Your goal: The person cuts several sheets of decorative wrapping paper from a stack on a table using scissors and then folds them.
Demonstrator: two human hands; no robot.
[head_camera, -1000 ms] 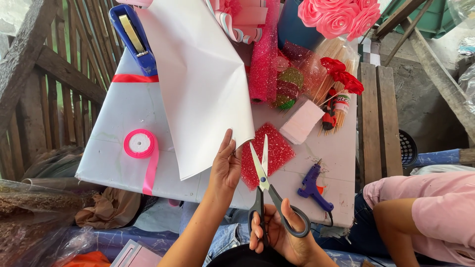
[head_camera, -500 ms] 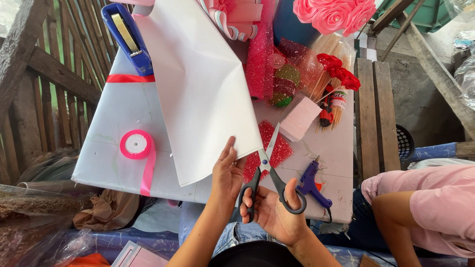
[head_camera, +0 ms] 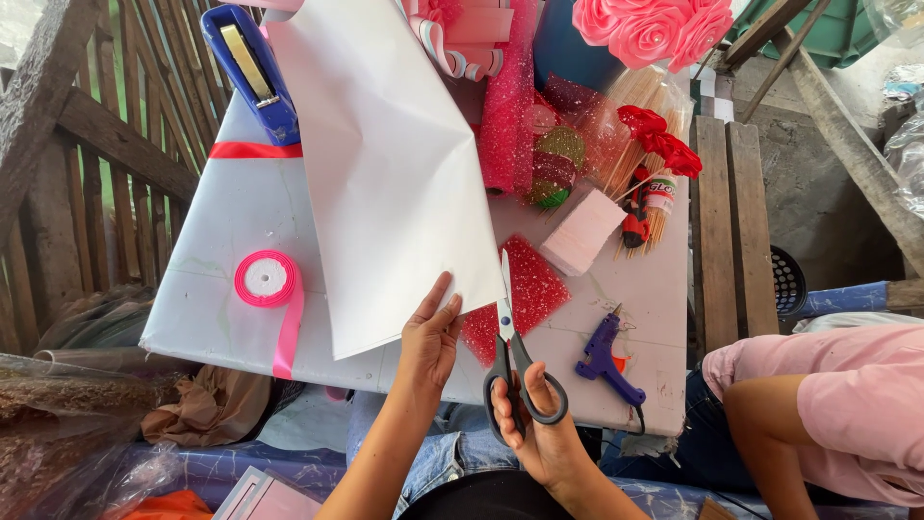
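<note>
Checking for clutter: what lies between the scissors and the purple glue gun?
In the head view, only bare white table lies between the scissors and the glue gun.
</note>
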